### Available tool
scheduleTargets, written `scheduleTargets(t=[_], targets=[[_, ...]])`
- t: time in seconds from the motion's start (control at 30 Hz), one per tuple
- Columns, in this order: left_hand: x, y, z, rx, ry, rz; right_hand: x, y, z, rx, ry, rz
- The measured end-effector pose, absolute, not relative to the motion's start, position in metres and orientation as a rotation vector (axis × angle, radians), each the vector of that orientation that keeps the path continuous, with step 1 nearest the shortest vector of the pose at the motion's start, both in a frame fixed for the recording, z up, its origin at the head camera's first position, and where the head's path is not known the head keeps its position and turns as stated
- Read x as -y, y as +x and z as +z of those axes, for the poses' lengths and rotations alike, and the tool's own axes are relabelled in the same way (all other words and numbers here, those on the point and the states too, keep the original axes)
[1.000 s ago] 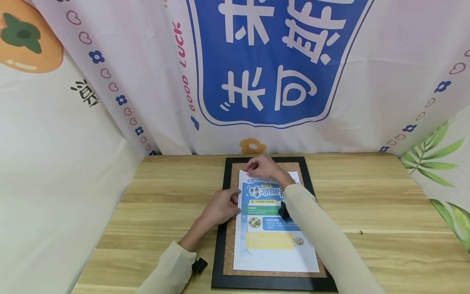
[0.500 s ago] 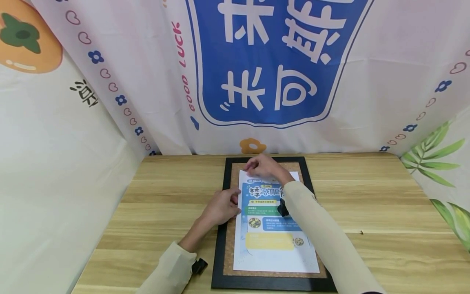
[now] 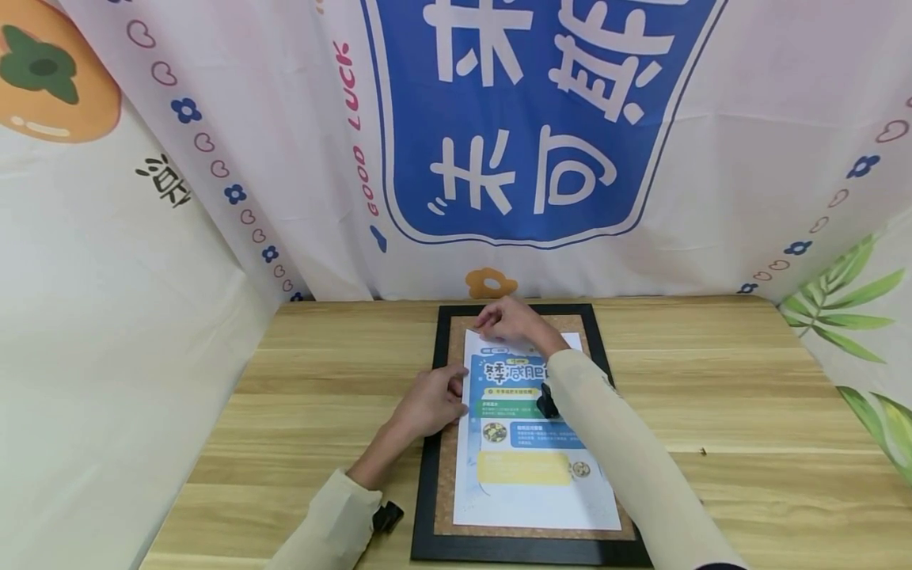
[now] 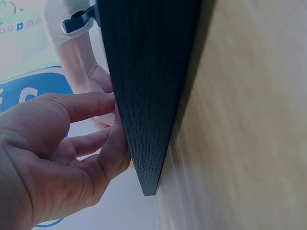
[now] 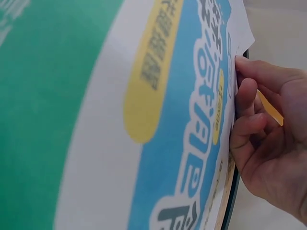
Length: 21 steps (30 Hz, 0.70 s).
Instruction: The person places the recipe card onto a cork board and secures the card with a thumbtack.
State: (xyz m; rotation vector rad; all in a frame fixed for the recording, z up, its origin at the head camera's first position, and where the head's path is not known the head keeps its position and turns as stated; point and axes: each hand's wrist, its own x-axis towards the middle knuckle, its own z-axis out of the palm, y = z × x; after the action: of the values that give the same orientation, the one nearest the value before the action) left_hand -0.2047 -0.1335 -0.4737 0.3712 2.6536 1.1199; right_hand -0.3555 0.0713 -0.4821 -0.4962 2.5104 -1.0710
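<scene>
A printed paper poster (image 3: 527,507) with blue, green and yellow blocks lies on a cork board (image 3: 445,483) in a black frame (image 3: 523,549). My left hand (image 3: 430,398) is at the poster's left edge, thumb and forefinger apart and touching it. From the left wrist view, the frame's dark side (image 4: 148,86) hides those fingertips. At the poster's top edge, near its upper left corner, my right hand (image 3: 514,323) pinches the paper. The right wrist view shows that hand (image 5: 273,129) with thumb and finger at the paper's edge and other fingers curled.
The framed board lies on a wooden table (image 3: 342,356), reaching toward its back edge. A printed cloth (image 3: 321,158) hangs behind the table. A small dark speck (image 3: 703,451) is on the wood to the right. Both sleeves carry black wrist cameras (image 3: 387,517).
Both hands keep their places at the poster's edges. The right forearm and its wrist camera have shifted very slightly left; the poster and frame look unmoved.
</scene>
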Motion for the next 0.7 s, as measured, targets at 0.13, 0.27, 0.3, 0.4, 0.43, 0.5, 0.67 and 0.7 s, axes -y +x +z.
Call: scheduleTargets(t=[0.13,0.27,0.3,0.4,0.43,0.5,0.67,0.7], targets=[[0.133,-0.205,-0.474,-2.652,0.379,1.126,-0.071,-0.354,-0.483,-2.523,-0.498,-1.087],[0.133,-0.205,-0.475,-2.646,0.370,1.130,-0.071,-0.349,-0.485,-2.551,-0.522,-1.100],[0.133,-0.205,-0.474,-2.647,0.369,1.130,-0.071,-0.348,-0.486,-2.559,-0.531,-1.108],[0.133,-0.205,-0.474,-2.649,0.362,1.127,-0.073,-0.344,-0.488,-2.580,-0.558,-1.129],[0.133,-0.205,-0.474,-2.648,0.360,1.127,-0.073,-0.343,-0.488,-2.585,-0.562,-1.133],[0.133,-0.205,-0.473,-2.649,0.358,1.125,-0.075,-0.341,-0.488,-2.591,-0.556,-1.140],[0.132,-0.206,-0.474,-2.641,0.347,1.125,-0.081,-0.336,-0.485,-2.596,-0.563,-1.099],[0.131,-0.206,-0.474,-2.638,0.344,1.130,-0.083,-0.335,-0.484,-2.596,-0.572,-1.091]])
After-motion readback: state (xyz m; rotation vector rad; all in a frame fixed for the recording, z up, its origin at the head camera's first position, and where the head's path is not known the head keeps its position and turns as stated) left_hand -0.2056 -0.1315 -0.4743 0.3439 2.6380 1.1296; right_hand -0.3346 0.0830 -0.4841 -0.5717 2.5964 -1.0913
